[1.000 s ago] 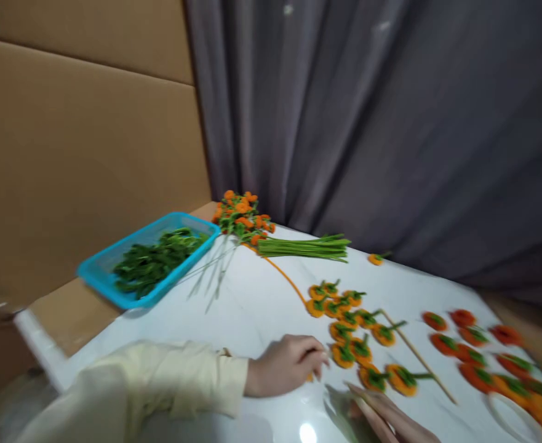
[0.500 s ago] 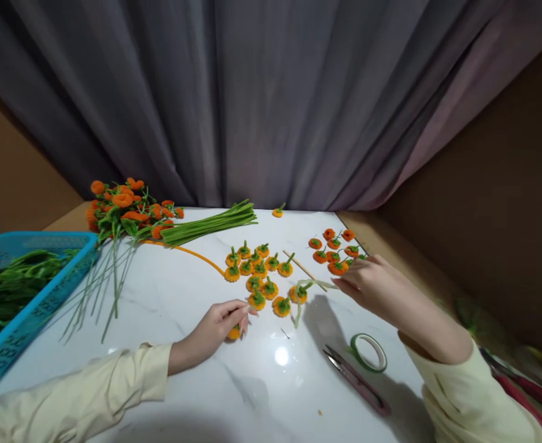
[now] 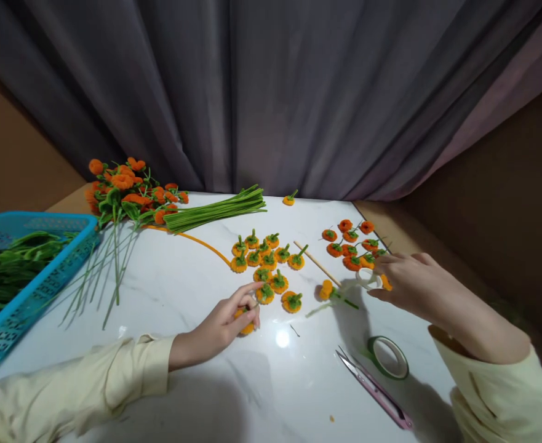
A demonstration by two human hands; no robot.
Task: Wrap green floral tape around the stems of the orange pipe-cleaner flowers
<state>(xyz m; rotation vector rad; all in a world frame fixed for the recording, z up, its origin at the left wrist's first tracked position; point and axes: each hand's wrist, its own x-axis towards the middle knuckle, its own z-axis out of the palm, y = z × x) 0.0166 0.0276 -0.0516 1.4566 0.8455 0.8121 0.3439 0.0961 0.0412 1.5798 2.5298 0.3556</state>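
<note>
My left hand (image 3: 222,320) has its thumb and lower fingers round a yellow-orange fuzzy flower (image 3: 247,329), partly hidden, while the index finger stretches toward other flower heads. My right hand (image 3: 413,286) is closed at the fingertips about a white ring (image 3: 362,285) that looks like a tape roll. An orange patch, perhaps a flower (image 3: 386,282), shows by those fingers. Left of the ring, a yellow-orange flower (image 3: 326,290) lies tipped on its side, a pale strip (image 3: 317,309) below it. Several yellow-orange flower heads (image 3: 268,261) with green stubs stand between the hands.
Snips (image 3: 374,391) and a green tape roll (image 3: 390,357) lie near my right forearm. Orange-red flowers (image 3: 349,249) sit back right, beside a thin stick (image 3: 317,263). Green stems (image 3: 218,210), a flower bunch (image 3: 123,181) and a blue basket (image 3: 44,295) of leaves occupy the left.
My right hand has shifted right, and the white ring now shows at its fingertips. The flower beside the pale strip has tipped over and moved right. My left hand stays with its flower, index finger straighter.
</note>
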